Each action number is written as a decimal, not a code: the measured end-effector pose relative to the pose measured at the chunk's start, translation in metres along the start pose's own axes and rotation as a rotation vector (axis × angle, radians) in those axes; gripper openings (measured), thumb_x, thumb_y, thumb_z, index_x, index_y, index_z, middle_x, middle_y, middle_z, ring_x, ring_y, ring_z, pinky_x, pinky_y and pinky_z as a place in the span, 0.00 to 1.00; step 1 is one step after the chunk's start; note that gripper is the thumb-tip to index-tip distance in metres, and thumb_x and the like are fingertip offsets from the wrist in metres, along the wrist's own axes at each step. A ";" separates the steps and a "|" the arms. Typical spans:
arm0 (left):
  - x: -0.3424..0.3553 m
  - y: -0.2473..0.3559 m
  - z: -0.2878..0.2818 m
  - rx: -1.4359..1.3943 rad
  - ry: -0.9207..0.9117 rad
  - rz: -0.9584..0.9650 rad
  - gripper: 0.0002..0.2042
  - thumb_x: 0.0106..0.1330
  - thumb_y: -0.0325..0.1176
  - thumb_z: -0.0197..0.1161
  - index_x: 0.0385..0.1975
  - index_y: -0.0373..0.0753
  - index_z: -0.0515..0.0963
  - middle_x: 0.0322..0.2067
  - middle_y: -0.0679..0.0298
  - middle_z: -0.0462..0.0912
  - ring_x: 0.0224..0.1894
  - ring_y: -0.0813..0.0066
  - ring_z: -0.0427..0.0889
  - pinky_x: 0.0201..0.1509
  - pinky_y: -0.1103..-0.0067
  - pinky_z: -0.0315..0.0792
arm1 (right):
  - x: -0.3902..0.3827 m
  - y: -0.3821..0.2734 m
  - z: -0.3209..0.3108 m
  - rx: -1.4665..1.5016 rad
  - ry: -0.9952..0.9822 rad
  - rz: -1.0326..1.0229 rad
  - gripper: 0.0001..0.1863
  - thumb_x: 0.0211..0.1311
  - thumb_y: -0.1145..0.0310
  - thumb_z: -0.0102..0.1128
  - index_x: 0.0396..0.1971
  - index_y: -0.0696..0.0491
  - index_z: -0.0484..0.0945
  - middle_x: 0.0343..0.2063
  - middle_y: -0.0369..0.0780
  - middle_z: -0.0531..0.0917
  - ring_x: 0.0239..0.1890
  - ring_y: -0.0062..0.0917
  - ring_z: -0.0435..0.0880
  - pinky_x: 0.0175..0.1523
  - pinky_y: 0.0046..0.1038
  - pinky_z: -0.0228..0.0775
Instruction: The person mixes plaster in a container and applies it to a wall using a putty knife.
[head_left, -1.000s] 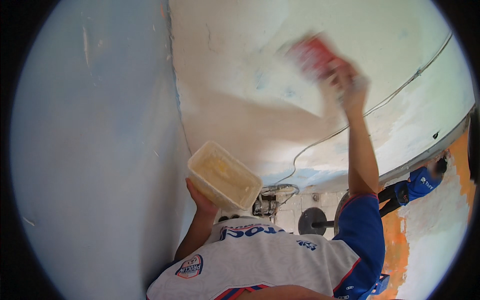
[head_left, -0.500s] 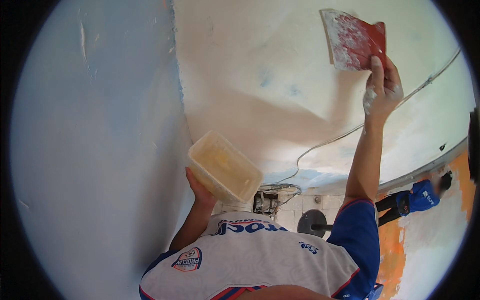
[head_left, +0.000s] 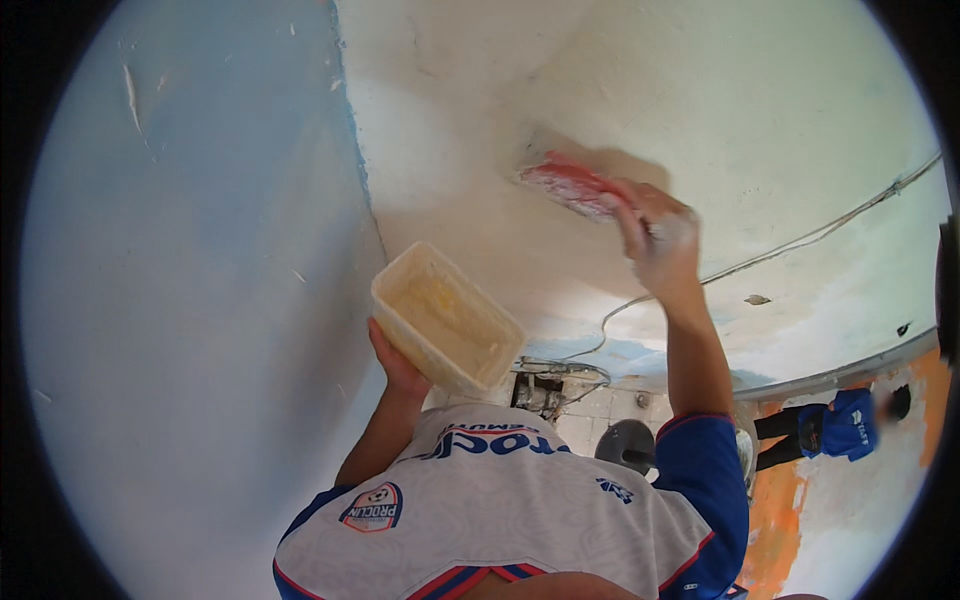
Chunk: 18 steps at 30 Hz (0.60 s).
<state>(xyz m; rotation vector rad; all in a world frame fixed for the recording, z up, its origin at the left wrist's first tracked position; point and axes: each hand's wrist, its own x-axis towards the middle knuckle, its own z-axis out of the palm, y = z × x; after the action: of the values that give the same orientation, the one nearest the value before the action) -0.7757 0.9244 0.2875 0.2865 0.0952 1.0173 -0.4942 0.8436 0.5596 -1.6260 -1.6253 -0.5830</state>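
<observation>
My right hand grips a red putty scraper, its flat blade smeared with white filler. The blade is tilted close to the pale wall; blur keeps me from telling whether its edge touches. White filler also coats the back of that hand. Lower and to the left, my left hand supports a rectangular plastic tub from its left side and underneath. Pale yellowish residue shows on the inside of the tub, and most of the left fingers are hidden behind it.
A blue-tinted wall meets the pale wall at a corner on the left. A cable runs along the pale wall to tangled wires near an open box. A dark round object stands below. Far right is a person in blue.
My right hand has brought the scraper down and to the left, turning its blade edge-on. The tub in my left hand has shifted slightly up and left.
</observation>
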 end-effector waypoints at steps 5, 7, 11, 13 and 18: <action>0.000 0.000 0.012 -0.003 0.053 0.048 0.40 0.75 0.70 0.37 0.77 0.49 0.57 0.74 0.60 0.65 0.73 0.55 0.67 0.75 0.55 0.65 | 0.026 -0.015 0.000 0.163 0.395 0.159 0.10 0.67 0.73 0.68 0.46 0.58 0.88 0.34 0.41 0.90 0.26 0.15 0.80 0.30 0.21 0.71; 0.001 -0.002 0.013 0.021 0.069 0.085 0.39 0.75 0.70 0.37 0.77 0.49 0.57 0.74 0.60 0.65 0.73 0.55 0.67 0.75 0.56 0.65 | 0.022 -0.018 -0.002 0.172 0.365 0.156 0.09 0.68 0.73 0.68 0.46 0.58 0.88 0.34 0.41 0.90 0.27 0.14 0.80 0.31 0.20 0.71; 0.007 -0.003 0.020 0.061 0.053 0.169 0.39 0.75 0.69 0.37 0.77 0.48 0.58 0.73 0.60 0.65 0.72 0.55 0.68 0.74 0.56 0.67 | 0.002 -0.007 0.022 0.106 0.019 -0.090 0.11 0.66 0.71 0.70 0.45 0.59 0.87 0.29 0.40 0.89 0.22 0.12 0.80 0.28 0.21 0.70; 0.015 -0.002 0.019 0.016 0.006 0.155 0.40 0.75 0.70 0.37 0.77 0.48 0.58 0.74 0.61 0.64 0.73 0.57 0.66 0.75 0.58 0.65 | -0.004 -0.015 0.010 0.207 0.013 0.109 0.10 0.66 0.71 0.71 0.44 0.59 0.88 0.29 0.39 0.88 0.23 0.13 0.80 0.29 0.21 0.71; 0.032 -0.001 0.003 -0.054 -0.082 0.149 0.41 0.73 0.73 0.38 0.76 0.48 0.61 0.72 0.62 0.68 0.72 0.58 0.68 0.73 0.59 0.67 | -0.048 -0.030 0.011 0.783 0.117 0.409 0.09 0.66 0.75 0.70 0.44 0.62 0.84 0.33 0.40 0.88 0.28 0.18 0.83 0.29 0.20 0.74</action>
<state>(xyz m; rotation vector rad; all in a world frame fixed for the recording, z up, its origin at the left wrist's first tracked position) -0.7569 0.9505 0.2922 0.2885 -0.0279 1.1525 -0.5300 0.8192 0.5215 -1.2304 -1.1596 0.1655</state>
